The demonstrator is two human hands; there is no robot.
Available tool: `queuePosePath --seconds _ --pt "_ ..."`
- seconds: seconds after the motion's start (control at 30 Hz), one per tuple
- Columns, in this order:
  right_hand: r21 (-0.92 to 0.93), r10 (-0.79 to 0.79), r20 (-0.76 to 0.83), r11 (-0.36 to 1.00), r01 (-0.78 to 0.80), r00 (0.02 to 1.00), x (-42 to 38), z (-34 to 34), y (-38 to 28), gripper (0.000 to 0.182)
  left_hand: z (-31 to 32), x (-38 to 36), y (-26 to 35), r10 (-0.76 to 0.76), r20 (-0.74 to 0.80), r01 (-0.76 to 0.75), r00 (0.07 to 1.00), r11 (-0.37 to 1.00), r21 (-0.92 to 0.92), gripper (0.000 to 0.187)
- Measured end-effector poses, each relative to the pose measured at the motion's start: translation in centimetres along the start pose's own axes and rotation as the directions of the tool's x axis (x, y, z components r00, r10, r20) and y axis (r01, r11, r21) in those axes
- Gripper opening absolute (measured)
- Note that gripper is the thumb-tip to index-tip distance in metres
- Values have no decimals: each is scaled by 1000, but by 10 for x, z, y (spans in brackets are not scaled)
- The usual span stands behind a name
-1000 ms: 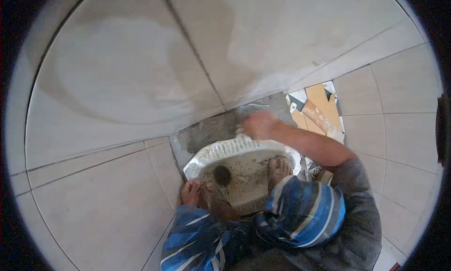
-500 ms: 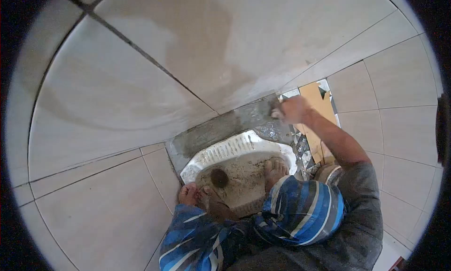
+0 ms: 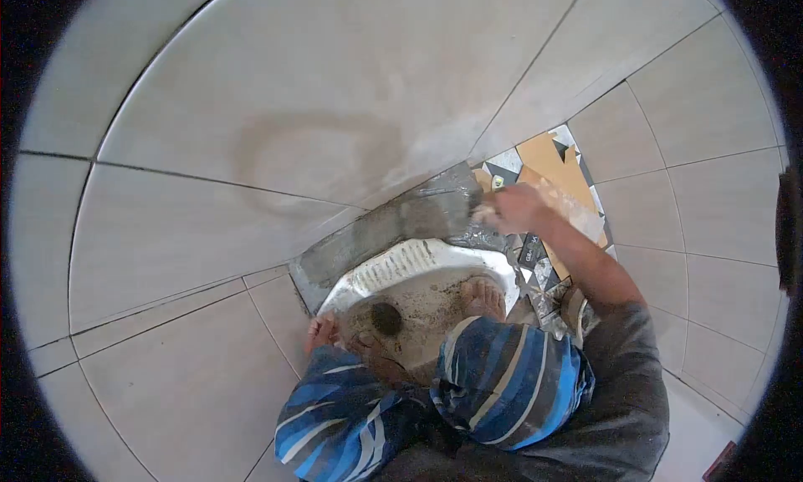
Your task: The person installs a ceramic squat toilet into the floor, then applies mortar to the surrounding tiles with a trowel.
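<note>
A white squat toilet pan (image 3: 422, 260) with a dirty basin and a dark round drain hole lies below me. Behind its far rim runs a strip of wet grey cement (image 3: 393, 229). Over the right end of that strip is my right hand (image 3: 512, 208), its fingers bent down and close together; what they hold, if anything, is too blurred to make out. My left hand (image 3: 321, 331) rests by the pan's left edge near my left foot, fingers curled, with its contents hidden.
Beige wall tiles (image 3: 276, 89) rise close ahead and at both sides. Patterned floor tiles (image 3: 542, 269) and torn brown cardboard (image 3: 556, 168) lie right of the pan. My right foot (image 3: 483, 298) stands in the basin.
My view has shifted and turned. My right hand remains over the cement's right end, now showing more of the cardboard and a small pale green object beside it. My left hand stays by the pan.
</note>
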State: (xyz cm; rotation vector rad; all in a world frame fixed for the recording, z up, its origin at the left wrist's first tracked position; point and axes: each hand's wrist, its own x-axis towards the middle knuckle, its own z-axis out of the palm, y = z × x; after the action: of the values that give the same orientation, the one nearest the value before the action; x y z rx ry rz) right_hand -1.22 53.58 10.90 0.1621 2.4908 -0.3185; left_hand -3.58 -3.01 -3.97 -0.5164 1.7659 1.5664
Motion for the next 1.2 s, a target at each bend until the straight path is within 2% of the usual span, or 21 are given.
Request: queuePosePath --seconds 0.03,0.1,0.13,0.2,0.23,0.3,0.37,0.43,0.53,0.57,0.63,0.7,0.77,0.8,0.87,0.9,0.93,0.97,1.0,1.07,1.2 --pt "-38 11 35 999 -10 999 8 -4 -16 55 11 -8 19 2 1 -2 1000 1000 6 30" --pt "-7 -103 -102 995 103 989 31 9 -27 53 46 -47 87 109 -77 -108 991 994 12 25" --pt "-4 -101 -107 995 101 989 39 10 -28 53 51 -58 104 113 -75 -112 991 994 15 25" --pt "-108 -116 3 987 116 993 55 2 -22 58 56 -70 133 149 -103 -151 983 988 -19 24" --pt "-111 -116 -1 987 115 993 56 -3 -14 58 57 -76 143 153 -103 -156 983 988 -20 24" --pt "-112 -60 10 992 60 998 53 -6 8 57 55 -89 160 205 -110 -200 972 978 58 30" --pt "-36 -75 -148 997 71 986 49 6 46 54 59 -105 179 201 -142 -187 969 976 108 32" --pt "-93 1 -145 996 -15 989 44 12 89 51 54 -109 186 186 -158 -165 970 977 137 34" --pt "-11 87 -280 996 -94 956 14 19 145 47 55 -122 214 218 -199 -171 955 959 226 36" --pt "32 115 -327 993 -111 938 0 24 161 46 55 -126 236 234 -138 -172 962 918 357 37" --pt "90 247 -318 969 -230 915 -30 37 186 45 65 -131 265 288 -132 -216 949 893 395 36" --pt "131 215 -450 976 -174 867 -53 84 215 44 71 -137 294 340 -137 -249 930 860 444 35" --pt "354 322 -225 906 -231 920 -89 66 183 43 78 -140 324 319 57 -294 946 771 565 34" --pt "355 308 -225 909 -216 924 -92 76 178 43 83 -143 338 321 42 -287 946 771 569 34" --pt "431 232 -258 896 -103 938 -97 97 178 45 99 -147 358 242 191 -307 951 676 670 34" --pt "375 186 -322 926 -55 928 -90 105 175 44 110 -153 367 237 208 -315 949 673 669 34" --pt "315 148 -380 949 -23 913 -82 106 167 44 123 -159 377 254 266 -366 930 566 739 36" --pt "274 189 -284 956 -109 940 -76 89 149 46 136 -161 385 264 336 -423 904 448 787 37" --pt "222 232 -185 956 -189 955 -64 68 131 48 146 -161 390 255 370 -448 893 447 774 37" --pt "104 111 -258 991 -87 960 -41 45 115 51 158 -166 397 200 453 -495 869 316 810 36" --pt "-38 47 -106 998 -51 993 6 -10 86 51 176 -177 404 203 517 -555 832 320 768 42"
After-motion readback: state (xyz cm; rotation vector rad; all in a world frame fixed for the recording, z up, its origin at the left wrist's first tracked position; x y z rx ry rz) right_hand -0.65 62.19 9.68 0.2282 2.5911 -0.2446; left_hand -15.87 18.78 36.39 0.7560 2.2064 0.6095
